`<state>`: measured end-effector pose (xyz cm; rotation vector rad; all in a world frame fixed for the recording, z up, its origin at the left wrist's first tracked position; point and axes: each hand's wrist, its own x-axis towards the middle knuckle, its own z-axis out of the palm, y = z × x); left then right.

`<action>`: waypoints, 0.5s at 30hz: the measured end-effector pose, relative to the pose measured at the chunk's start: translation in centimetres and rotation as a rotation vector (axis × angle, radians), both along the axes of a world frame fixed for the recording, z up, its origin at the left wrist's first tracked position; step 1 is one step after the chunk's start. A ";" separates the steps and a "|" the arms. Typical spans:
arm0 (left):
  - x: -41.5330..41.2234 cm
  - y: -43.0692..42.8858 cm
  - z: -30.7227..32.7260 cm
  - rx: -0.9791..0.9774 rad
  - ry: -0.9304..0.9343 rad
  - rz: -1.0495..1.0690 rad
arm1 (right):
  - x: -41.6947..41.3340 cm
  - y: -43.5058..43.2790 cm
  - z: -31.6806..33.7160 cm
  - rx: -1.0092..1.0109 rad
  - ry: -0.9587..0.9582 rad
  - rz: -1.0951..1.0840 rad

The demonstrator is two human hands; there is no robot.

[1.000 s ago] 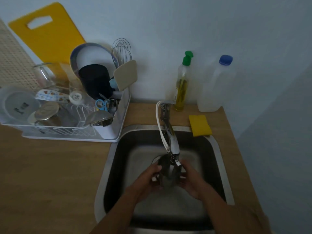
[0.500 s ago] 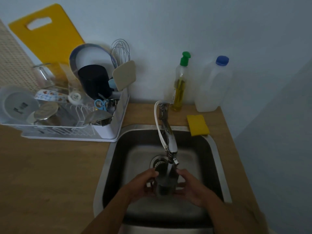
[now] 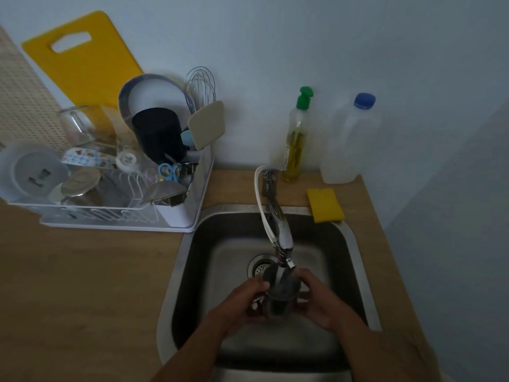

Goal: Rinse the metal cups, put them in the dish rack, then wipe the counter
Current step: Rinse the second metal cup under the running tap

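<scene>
Over the steel sink [image 3: 355,244] I hold a metal cup [image 3: 281,297] upright under the faucet [image 3: 278,230], and water streams into it. My left hand [image 3: 242,304] grips its left side, thumb near the rim. My right hand [image 3: 319,299] wraps the right side. Another metal cup [image 3: 82,188] lies on its side in the white dish rack [image 3: 115,224] at the left. A yellow sponge cloth [image 3: 325,205] lies on the counter behind the sink's right corner.
The rack holds a dark mug [image 3: 157,133], plates, a glass, whisk, spatula and scissors. A yellow cutting board [image 3: 80,62] leans on the wall. A soap bottle [image 3: 297,142] and a clear jug [image 3: 347,144] stand behind the sink. Wooden counter [image 3: 82,285] spreads left.
Both hands and the cup have dropped a little lower under the spout; the drain shows behind them now. Water keeps running.
</scene>
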<state>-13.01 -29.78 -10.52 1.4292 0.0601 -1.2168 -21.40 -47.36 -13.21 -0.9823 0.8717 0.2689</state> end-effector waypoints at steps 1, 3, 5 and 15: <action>0.1 -0.1 0.2 0.002 -0.013 0.038 | 0.3 0.6 0.0 -0.013 -0.013 -0.039; 0.6 0.1 0.9 0.044 -0.018 0.078 | 0.3 1.7 -0.1 -0.003 -0.020 -0.052; 0.9 0.6 0.9 0.080 -0.010 0.021 | -0.4 1.6 -0.2 0.022 0.001 0.011; 1.1 1.3 -0.2 0.145 -0.083 -0.001 | -0.7 2.1 0.9 -0.023 0.015 0.066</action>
